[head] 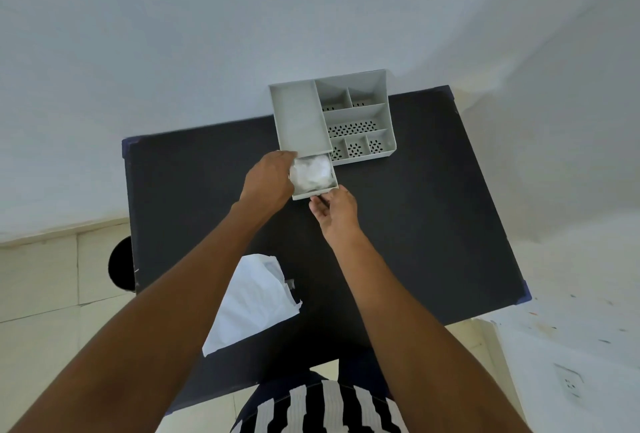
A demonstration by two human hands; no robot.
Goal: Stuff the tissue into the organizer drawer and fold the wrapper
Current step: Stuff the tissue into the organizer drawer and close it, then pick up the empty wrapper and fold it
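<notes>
Already crumpled white tissue — inside drawer

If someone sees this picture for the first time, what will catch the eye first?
Two bare hands meet at the grey organizer at the far side of the black table. The left hand presses white tissue into the pulled-out drawer, while the right hand is at its front edge. The white wrapper lies unfolded near the table's near edge.
</notes>
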